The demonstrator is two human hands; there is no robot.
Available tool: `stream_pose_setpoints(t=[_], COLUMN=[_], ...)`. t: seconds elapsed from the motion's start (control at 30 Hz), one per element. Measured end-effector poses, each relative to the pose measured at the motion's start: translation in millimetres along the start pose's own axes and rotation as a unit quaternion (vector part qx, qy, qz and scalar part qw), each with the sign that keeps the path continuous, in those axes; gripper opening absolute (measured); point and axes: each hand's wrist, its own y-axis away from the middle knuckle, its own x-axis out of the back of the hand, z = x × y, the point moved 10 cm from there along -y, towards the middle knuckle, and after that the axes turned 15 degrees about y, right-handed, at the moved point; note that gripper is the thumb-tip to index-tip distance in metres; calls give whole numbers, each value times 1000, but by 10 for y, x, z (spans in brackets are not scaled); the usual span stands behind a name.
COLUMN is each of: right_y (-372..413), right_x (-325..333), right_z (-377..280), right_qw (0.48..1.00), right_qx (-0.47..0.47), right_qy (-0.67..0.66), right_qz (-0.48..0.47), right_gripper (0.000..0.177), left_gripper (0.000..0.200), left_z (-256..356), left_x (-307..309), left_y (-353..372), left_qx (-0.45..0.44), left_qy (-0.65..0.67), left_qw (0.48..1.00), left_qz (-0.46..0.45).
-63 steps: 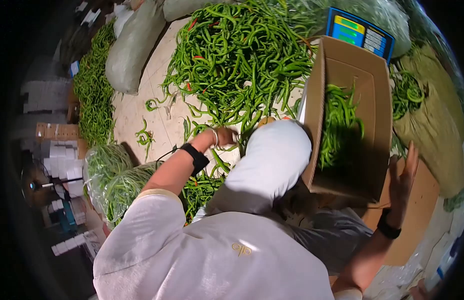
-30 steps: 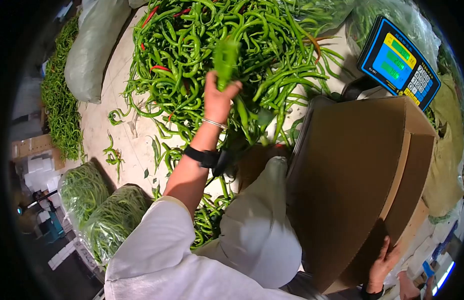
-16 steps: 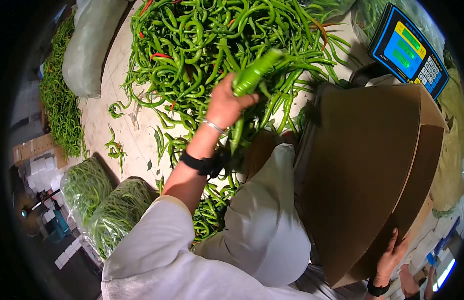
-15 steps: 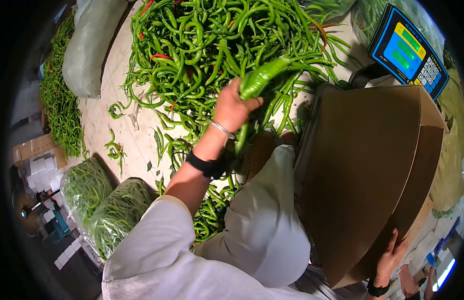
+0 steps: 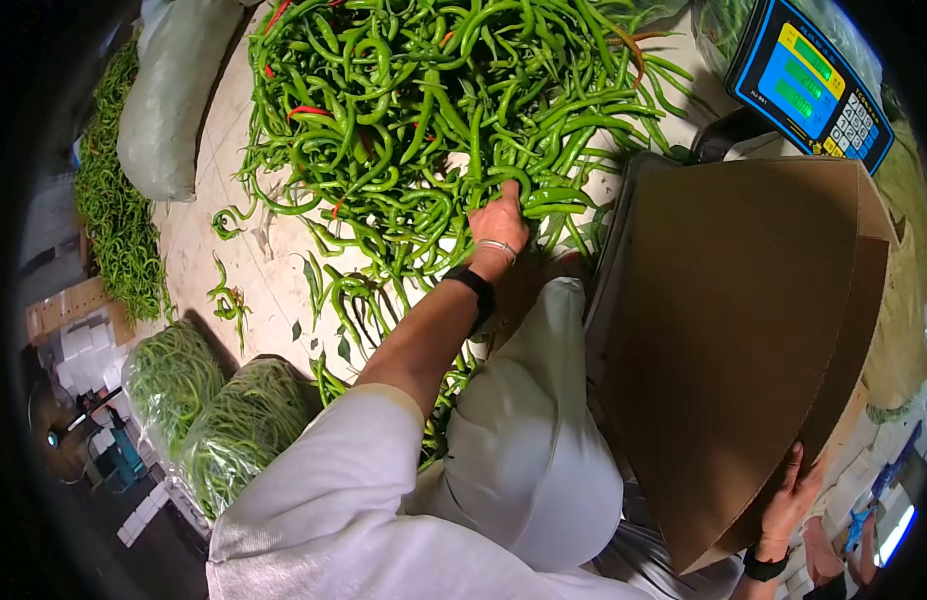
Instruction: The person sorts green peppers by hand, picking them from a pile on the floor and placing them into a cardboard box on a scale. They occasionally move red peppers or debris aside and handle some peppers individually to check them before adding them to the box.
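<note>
My left hand (image 5: pixel 500 222), with a silver bracelet and a black wristband, is down at the near edge of a large heap of long green chili peppers (image 5: pixel 404 110). Its fingers curl in among the peppers, partly hidden, and a few green chili peppers (image 5: pixel 556 203) stick out on its right side. At the lower right, my right hand (image 5: pixel 792 500) grips the edge of an open cardboard box (image 5: pixel 734 330), fingers against the outer wall. The box stands tilted beside my knee; its brown inner wall shows.
A digital scale display (image 5: pixel 810 85) stands behind the box. Clear bags of green peppers (image 5: pixel 239 430) lie at lower left, and a long filled plastic sack (image 5: pixel 169 110) at upper left. Another pepper heap (image 5: pixel 114 190) is at far left. Loose peppers (image 5: pixel 227 300) lie on the pale floor.
My left hand has lowered a bunch of green chili peppers into the near edge of the heap, moving right and down. My right hand stays on the box, which has shifted little.
</note>
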Motion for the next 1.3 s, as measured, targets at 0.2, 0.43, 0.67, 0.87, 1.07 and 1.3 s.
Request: stream_pose_setpoints(t=[0.2,0.43,0.67,0.87,1.07,1.3], right_y=[38,69,6,56,92,102], right_x=[30,53,30,59,92,76], right_z=[-7,-69,-55,-35,-166,-79], right_qw=[996,991,999,992,989,991], right_qx=[28,24,7,50,56,28], right_qy=[71,118,15,83,103,96], right_qz=[53,56,28,79,89,89], right_gripper=[44,42,42,41,41,42], left_gripper=[37,42,43,33,33,24], left_z=[173,267,-304,-112,584,630], left_x=[65,212,814,1159,391,147], left_y=[126,151,1221,887,-17,-238], left_qx=[15,-13,-42,0,-100,-184], left_qy=[19,2,23,391,71,-144], left_qw=[999,1000,921,898,992,959], left_qz=[-35,-7,-386,-203,-9,158])
